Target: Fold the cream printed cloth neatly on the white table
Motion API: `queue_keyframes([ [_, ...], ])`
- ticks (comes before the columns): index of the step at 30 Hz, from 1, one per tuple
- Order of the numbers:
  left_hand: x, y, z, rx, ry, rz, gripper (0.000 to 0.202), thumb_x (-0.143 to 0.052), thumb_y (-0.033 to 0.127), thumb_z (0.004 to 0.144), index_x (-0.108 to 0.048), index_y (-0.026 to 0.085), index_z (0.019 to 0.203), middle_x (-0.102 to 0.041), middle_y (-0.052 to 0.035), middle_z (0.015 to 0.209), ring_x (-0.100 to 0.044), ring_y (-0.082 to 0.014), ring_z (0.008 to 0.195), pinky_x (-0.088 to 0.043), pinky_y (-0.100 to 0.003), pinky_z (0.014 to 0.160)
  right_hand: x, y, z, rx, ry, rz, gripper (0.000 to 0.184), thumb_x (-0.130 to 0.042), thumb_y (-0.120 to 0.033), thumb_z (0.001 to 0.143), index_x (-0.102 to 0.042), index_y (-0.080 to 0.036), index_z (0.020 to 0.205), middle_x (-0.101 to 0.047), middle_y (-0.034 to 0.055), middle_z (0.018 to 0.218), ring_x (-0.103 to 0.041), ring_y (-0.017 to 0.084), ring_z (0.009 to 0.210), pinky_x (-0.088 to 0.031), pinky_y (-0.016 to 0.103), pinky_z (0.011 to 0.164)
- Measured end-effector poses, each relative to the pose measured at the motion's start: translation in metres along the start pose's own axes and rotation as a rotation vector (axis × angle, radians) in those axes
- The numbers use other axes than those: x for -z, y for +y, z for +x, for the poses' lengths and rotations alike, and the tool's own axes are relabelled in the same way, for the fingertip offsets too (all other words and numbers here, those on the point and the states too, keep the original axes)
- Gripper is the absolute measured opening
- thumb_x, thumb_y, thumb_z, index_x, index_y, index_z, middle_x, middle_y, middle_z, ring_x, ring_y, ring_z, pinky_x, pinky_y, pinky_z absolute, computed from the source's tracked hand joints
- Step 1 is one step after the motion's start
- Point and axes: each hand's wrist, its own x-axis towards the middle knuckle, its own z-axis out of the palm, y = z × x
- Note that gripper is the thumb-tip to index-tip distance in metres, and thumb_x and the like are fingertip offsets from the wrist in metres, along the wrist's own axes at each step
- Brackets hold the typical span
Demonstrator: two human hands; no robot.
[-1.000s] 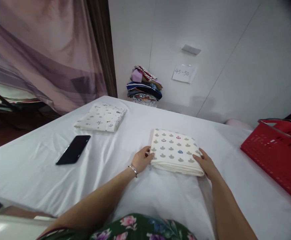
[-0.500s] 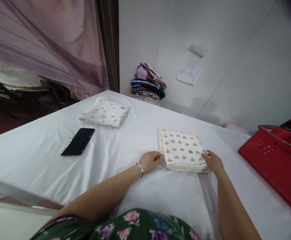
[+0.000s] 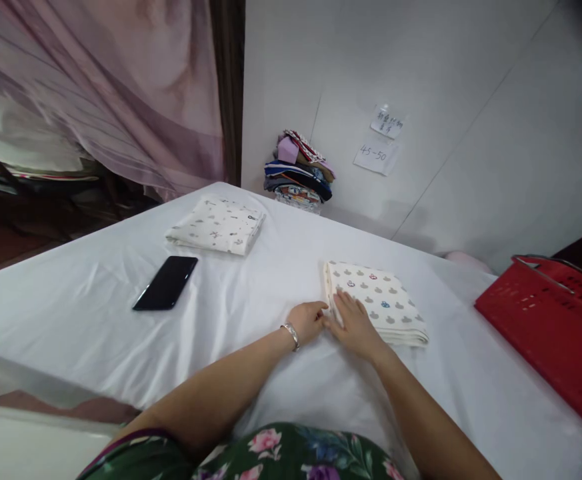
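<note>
A folded cream cloth (image 3: 391, 293) with grey duck-like shapes and a few coloured motifs lies flat on the white-covered table (image 3: 251, 300). At its near left corner, my left hand (image 3: 307, 321), with a silver bracelet at the wrist, has its fingers pinched together on the edge; the exact grip is partly hidden. My right hand (image 3: 358, 328) rests palm down over the cloth's near left part, fingers stretched out and the thumb close to my left fingertips. Farther left is a second folded white cloth (image 3: 218, 225) with small dark prints.
A black phone (image 3: 165, 283) lies on the left of the table. Stacked folded clothes (image 3: 298, 170) stand by the wall beyond the far edge. A red plastic basket (image 3: 551, 327) occupies the right side. A pink curtain (image 3: 161, 100) hangs at the left.
My right hand has moved left from the cloth's right edge onto its near left part. My left hand stays at the left corner. The view has shifted slightly.
</note>
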Motion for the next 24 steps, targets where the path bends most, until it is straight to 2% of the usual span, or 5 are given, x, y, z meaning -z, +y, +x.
queue_keyframes([
  [9, -0.003, -0.005, 0.003, -0.043, 0.040, 0.050, 0.033, -0.045, 0.024, 0.078, -0.063, 0.021, 0.106, -0.069, -0.0039, 0.090, -0.062, -0.0198, 0.084, -0.045, -0.029, 0.077, -0.008, 0.006, -0.010, 0.005, -0.032, -0.088, 0.069, -0.045, -0.044, 0.081, -0.023, -0.018, 0.141, -0.017, 0.0085, 0.148, -0.012, 0.025, 0.136, -0.012, 0.047, 0.108],
  [15, -0.003, -0.007, 0.004, -0.011, 0.041, -0.023, 0.030, -0.047, 0.026, 0.078, -0.065, 0.021, 0.102, -0.069, -0.0021, 0.083, -0.062, -0.0171, 0.077, -0.045, -0.027, 0.074, -0.011, 0.011, -0.016, 0.015, 0.131, 0.057, 0.056, -0.037, -0.041, 0.086, -0.036, -0.016, 0.135, -0.037, 0.0105, 0.139, -0.031, 0.025, 0.129, -0.024, 0.043, 0.105],
  [19, -0.001, -0.008, 0.004, 0.036, 0.031, -0.097, 0.029, -0.049, 0.026, 0.077, -0.065, 0.021, 0.101, -0.069, -0.0004, 0.082, -0.061, -0.0148, 0.075, -0.046, -0.025, 0.072, -0.006, 0.018, -0.015, -0.160, 0.221, 0.319, 0.052, -0.034, -0.046, 0.087, -0.045, -0.019, 0.130, -0.067, 0.0075, 0.094, -0.061, 0.021, 0.079, -0.046, 0.033, 0.072],
  [21, 0.001, -0.007, 0.005, 0.048, 0.022, -0.117, 0.029, -0.049, 0.027, 0.077, -0.065, 0.021, 0.101, -0.068, 0.0003, 0.083, -0.061, -0.0143, 0.076, -0.046, -0.024, 0.072, -0.004, 0.020, -0.015, -0.266, 0.227, 0.442, 0.054, -0.037, -0.050, 0.086, -0.047, -0.019, 0.129, -0.059, -0.0003, 0.057, -0.050, 0.016, 0.047, -0.041, 0.028, 0.052],
  [24, 0.005, -0.003, 0.014, 0.128, -0.010, -0.137, 0.029, -0.051, 0.028, 0.076, -0.065, 0.020, 0.101, -0.068, 0.0001, 0.085, -0.061, -0.0137, 0.077, -0.045, -0.022, 0.072, -0.005, 0.020, -0.016, -0.289, 0.281, 0.549, 0.055, -0.044, -0.051, 0.082, -0.052, -0.017, 0.125, -0.044, -0.0051, 0.042, -0.036, 0.012, 0.038, -0.033, 0.026, 0.046],
])
